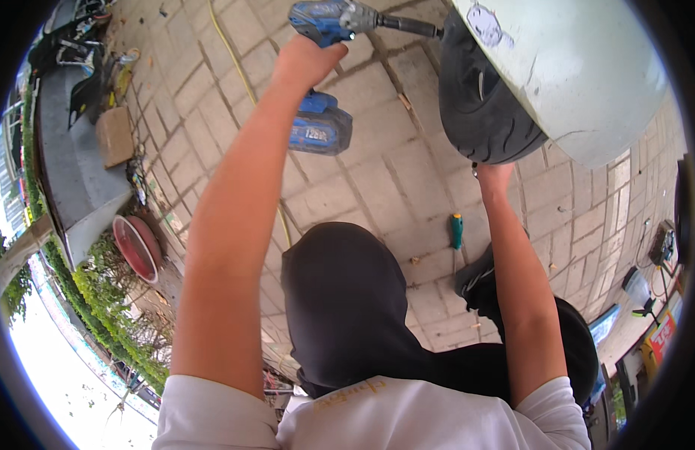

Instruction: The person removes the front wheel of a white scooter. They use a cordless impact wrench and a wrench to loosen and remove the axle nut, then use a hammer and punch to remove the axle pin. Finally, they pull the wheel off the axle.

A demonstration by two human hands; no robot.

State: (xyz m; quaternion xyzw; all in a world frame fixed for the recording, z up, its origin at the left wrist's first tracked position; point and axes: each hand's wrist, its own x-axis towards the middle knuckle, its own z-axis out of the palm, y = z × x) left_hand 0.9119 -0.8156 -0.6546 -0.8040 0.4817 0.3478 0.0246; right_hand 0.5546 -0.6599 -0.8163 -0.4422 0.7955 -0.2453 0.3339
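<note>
My left hand (306,64) grips a blue cordless impact wrench (317,22) with a large battery below. Its long dark socket points right, its tip at the upper edge of a black tyre (479,127) under a pale body panel (565,60). My right hand (496,176) reaches to the tyre's lower edge beside a small metal piece (475,170); its fingers are mostly hidden by the tyre. A green-handled screwdriver (457,231) lies on the paving below, near my right foot.
A yellow cord (235,60) crosses the paving (377,180). At the left are a metal ledge (77,172), cardboard (115,135), a red basin (133,247), greenery and loose parts. Small equipment and cables (648,292) lie at the far right. My dark-clad knee (340,292) is at the bottom middle.
</note>
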